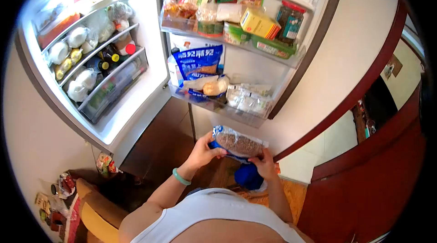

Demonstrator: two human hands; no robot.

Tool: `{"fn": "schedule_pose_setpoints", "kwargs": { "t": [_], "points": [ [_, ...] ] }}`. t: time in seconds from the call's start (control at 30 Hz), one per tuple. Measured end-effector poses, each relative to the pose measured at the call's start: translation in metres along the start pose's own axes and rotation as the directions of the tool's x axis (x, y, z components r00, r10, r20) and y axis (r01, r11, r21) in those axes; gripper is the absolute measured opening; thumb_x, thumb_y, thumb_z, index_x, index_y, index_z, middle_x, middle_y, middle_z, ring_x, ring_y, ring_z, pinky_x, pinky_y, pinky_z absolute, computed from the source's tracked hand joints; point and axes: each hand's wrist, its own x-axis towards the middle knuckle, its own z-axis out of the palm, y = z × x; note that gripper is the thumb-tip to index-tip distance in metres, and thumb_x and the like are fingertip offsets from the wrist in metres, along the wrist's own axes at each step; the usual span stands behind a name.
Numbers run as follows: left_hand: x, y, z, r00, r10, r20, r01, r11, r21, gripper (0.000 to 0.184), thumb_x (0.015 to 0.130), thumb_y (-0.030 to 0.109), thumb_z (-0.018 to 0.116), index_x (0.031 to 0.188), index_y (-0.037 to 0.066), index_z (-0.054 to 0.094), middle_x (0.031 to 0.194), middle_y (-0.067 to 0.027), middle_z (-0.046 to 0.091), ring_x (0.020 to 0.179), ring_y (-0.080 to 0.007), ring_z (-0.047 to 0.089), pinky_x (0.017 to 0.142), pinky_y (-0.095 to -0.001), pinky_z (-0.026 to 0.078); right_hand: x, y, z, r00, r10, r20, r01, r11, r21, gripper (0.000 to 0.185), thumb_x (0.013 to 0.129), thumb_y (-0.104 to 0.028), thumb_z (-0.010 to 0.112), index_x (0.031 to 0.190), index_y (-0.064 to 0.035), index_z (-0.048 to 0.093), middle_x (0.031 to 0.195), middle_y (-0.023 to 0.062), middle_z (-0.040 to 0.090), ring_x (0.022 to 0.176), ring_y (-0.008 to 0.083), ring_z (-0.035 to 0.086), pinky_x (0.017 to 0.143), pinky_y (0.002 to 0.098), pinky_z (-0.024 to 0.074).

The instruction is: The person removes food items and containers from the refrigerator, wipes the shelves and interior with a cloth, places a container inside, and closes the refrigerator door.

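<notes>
Between my two hands is a clear plastic bag (240, 143) with blue edging, filled with something brown and grainy whose kind I cannot make out. My left hand (203, 150) grips its left end, the thumb lying over the front. The right end is pinched by my right hand (265, 164). A pale green bangle circles my left wrist. Just below the bag is a round, deep blue object (248, 177), partly hidden by my right hand and the bag. The bag is held in front of the open fridge door (236, 67).
The lit fridge (154, 61) stands open at left, its shelves holding wrapped food, bottles and a clear drawer (114, 88). Door racks carry a red-lidded jar (290, 22), a yellow box (259, 23) and a blue packet (199, 61). A dark red door (359, 193) is at right, a cardboard box (102, 206) lower left.
</notes>
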Motion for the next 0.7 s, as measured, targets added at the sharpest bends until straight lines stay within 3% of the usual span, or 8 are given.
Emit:
{"fn": "schedule_pose_setpoints", "kwargs": {
  "t": [0.13,0.2,0.27,0.4,0.5,0.53,0.63,0.7],
  "points": [
    [-0.006,0.008,0.007,0.999,-0.046,0.029,0.042,0.991,0.125,0.049,0.076,0.001,0.076,0.12,0.002,0.053,0.093,-0.0046,0.065,0.079,-0.0116,0.061,0.069,-0.0265,0.051,-0.009,-0.01,0.001,0.98,-0.187,-0.065,0.197,0.955,0.221,0.036,0.087,0.003,0.063,0.121,-0.0004,0.051,0.102,0.0098,0.064,0.086,0.0172,0.063,0.076,0.0308,0.053],
    [-0.008,0.004,0.011,0.981,0.192,0.028,-0.188,0.909,0.371,0.054,0.075,0.003,0.078,0.122,0.003,0.053,0.1,-0.0048,0.066,0.091,-0.0141,0.061,0.081,-0.0294,0.05,-0.009,-0.001,-0.006,0.98,-0.199,0.004,0.197,0.973,0.117,0.037,0.088,0.005,0.059,0.123,-0.0012,0.05,0.099,0.0102,0.064,0.083,0.0182,0.064,0.075,0.0309,0.0537],
    [-0.012,0.011,0.012,0.986,0.165,0.026,-0.161,0.902,0.401,0.059,0.072,0.008,0.081,0.124,0.004,0.053,0.102,-0.0046,0.066,0.098,-0.0161,0.059,0.082,-0.0315,0.05,-0.01,-0.004,-0.005,0.993,-0.121,0.004,0.117,0.967,0.226,0.035,0.088,0.003,0.059,0.121,-0.0003,0.05,0.096,0.0097,0.064,0.082,0.0183,0.065,0.075,0.0307,0.0536],
    [-0.006,0.009,0.002,0.979,0.037,0.199,-0.077,0.977,0.2,0.073,0.066,0.001,0.084,0.129,0.003,0.047,0.122,-0.0057,0.056,0.112,-0.0158,0.052,0.099,-0.0328,0.041,-0.014,0.008,-0.007,0.991,-0.113,0.074,0.102,0.985,0.138,0.033,0.086,0.004,0.061,0.117,-0.0002,0.052,0.094,0.0086,0.065,0.081,0.0166,0.064,0.072,0.0304,0.0527],
    [0.003,0.014,-0.006,0.943,0.196,0.27,-0.262,0.936,0.236,0.095,0.065,0.014,0.087,0.142,0.006,0.031,0.13,-0.008,0.048,0.12,-0.0176,0.046,0.097,-0.0332,0.043,-0.019,-0.007,0.0,0.999,-0.035,-0.022,0.035,0.999,0.001,0.026,0.081,-0.002,0.068,0.105,-0.0011,0.057,0.086,0.009,0.066,0.078,0.0183,0.064,0.069,0.0318,0.0523],
    [0.003,0.026,0.002,0.958,0.112,0.264,-0.128,0.991,0.042,0.098,0.065,0.015,0.088,0.144,0.007,0.03,0.128,-0.0068,0.05,0.118,-0.0172,0.048,0.098,-0.0336,0.043,-0.017,-0.044,-0.002,0.971,0.237,0.017,-0.224,0.937,-0.269,0.028,0.084,-0.009,0.068,0.109,0.0007,0.058,0.097,0.0127,0.067,0.088,0.0212,0.064,0.079,0.0332,0.0509],
    [0.016,0.017,-0.004,0.981,-0.048,0.19,-0.003,0.966,0.258,0.053,0.067,0.005,0.084,0.114,0.001,0.06,0.105,-0.0042,0.066,0.1,-0.0139,0.059,0.091,-0.0324,0.048,-0.013,0.003,0.021,0.99,0.131,-0.044,-0.128,0.99,0.049,0.035,0.087,-0.012,0.066,0.117,0.0011,0.055,0.1,0.0138,0.067,0.093,0.0217,0.062,0.085,0.0357,0.0489],
    [0.021,0.009,-0.013,0.984,-0.083,0.159,0.033,0.955,0.294,0.041,0.072,-0.003,0.077,0.11,0.001,0.062,0.104,-0.0046,0.067,0.094,-0.013,0.061,0.087,-0.0303,0.05,-0.012,0.01,0.04,0.997,-0.022,-0.078,0.031,0.994,0.108,0.041,0.087,-0.013,0.066,0.121,0.0018,0.051,0.106,0.0155,0.065,0.098,0.0224,0.061,0.09,0.0351,0.0458]
  ]
}}
